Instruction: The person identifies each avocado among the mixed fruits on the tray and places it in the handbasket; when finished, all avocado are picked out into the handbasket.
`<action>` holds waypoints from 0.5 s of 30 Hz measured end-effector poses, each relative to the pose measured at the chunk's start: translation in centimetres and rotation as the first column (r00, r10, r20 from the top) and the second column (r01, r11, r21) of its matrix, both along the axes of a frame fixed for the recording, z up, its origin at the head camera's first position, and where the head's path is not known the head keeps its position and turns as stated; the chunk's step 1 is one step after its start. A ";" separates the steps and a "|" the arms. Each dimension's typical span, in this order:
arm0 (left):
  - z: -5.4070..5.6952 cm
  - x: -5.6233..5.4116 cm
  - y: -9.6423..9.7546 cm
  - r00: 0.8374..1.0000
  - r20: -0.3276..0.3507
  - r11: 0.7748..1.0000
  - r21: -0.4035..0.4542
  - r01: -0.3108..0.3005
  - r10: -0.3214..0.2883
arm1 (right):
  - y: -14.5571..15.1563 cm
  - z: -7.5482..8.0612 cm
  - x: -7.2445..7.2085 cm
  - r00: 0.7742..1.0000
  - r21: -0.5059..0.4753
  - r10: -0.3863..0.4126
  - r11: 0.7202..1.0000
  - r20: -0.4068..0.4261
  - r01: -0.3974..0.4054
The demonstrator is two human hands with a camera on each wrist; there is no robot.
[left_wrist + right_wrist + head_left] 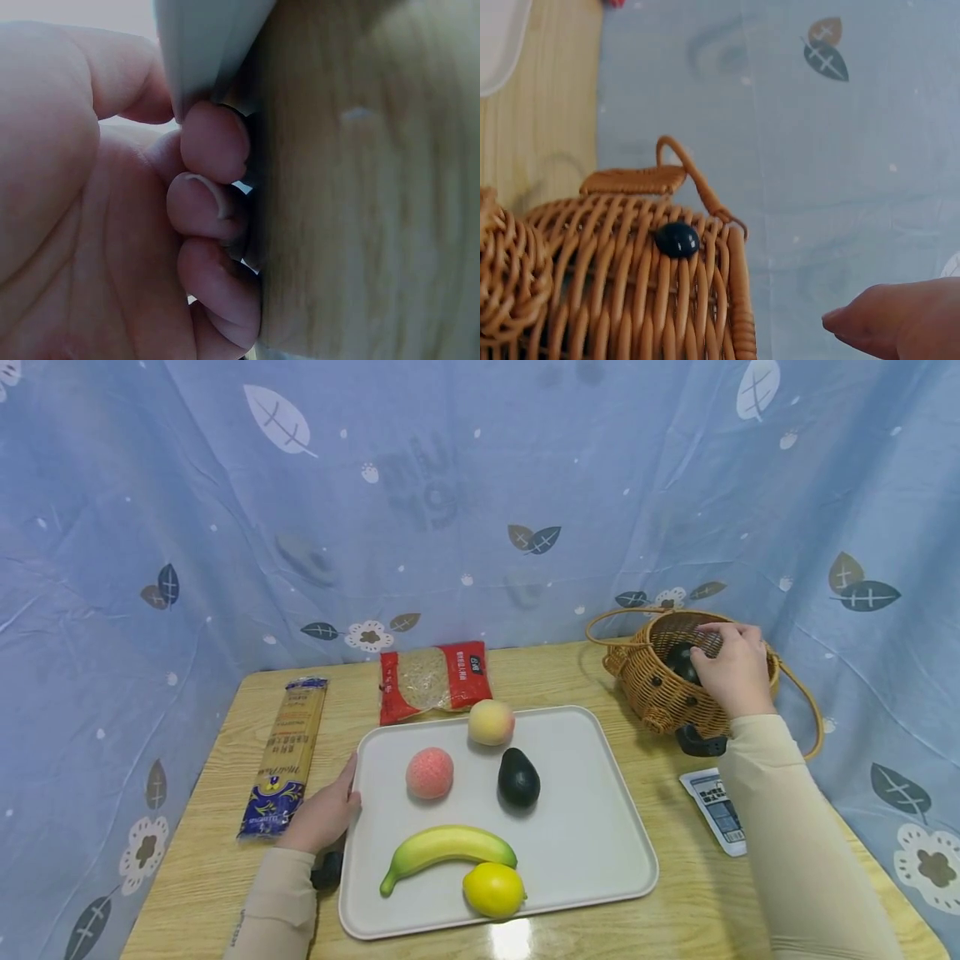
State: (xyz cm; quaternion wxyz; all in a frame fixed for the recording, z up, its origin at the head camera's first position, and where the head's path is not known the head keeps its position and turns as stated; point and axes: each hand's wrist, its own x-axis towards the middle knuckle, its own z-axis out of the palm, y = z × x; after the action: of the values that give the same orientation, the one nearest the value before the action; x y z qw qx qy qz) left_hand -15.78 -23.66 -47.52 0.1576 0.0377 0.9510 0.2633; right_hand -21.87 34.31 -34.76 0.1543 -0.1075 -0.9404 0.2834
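My left hand (322, 814) grips the left edge of the white tray (585, 827), thumb at the rim and fingers curled at its underside in the left wrist view. On the tray lie a banana (442, 847), a lemon (494, 890), an avocado (518, 778), a pink round fruit (430, 773) and a yellowish peach (491, 722) at the far rim. Over the mouth of a wicker pig-shaped basket (645, 689) is my right hand (738, 668), thumb and forefinger spread apart. Inside the basket sits a dark, glossy rounded thing (681, 660), partly hidden, close by the thumb.
A long pack of pasta (288, 752) lies left of the tray. Behind the tray is a red, partly clear food packet (433, 681). A white-and-blue pouch (716, 810) lies partly under the right forearm. A blue patterned curtain (480, 527) surrounds the wooden table.
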 end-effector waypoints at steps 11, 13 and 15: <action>0.2 0.1 0.1 1.000 0.000 1.000 0.013 -0.003 0.003 | -4.1 0.2 1.0 0.980 0.042 0.155 0.988 -0.127 -0.151; 0.2 0.1 0.1 1.000 0.001 1.000 0.014 -0.003 0.003 | -5.1 0.1 1.3 0.969 0.050 0.217 0.976 -0.115 -0.212; 0.2 0.1 0.0 1.000 0.003 1.000 0.011 -0.004 0.004 | -6.1 0.0 1.7 0.957 0.036 0.277 0.961 -0.086 -0.275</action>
State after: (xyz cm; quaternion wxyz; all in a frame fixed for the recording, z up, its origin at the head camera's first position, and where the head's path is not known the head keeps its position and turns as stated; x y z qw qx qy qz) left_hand -15.67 -23.63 -47.33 0.1583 0.0360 0.9494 0.2690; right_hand -20.15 28.21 -34.77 0.1568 0.0393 -0.9415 0.2958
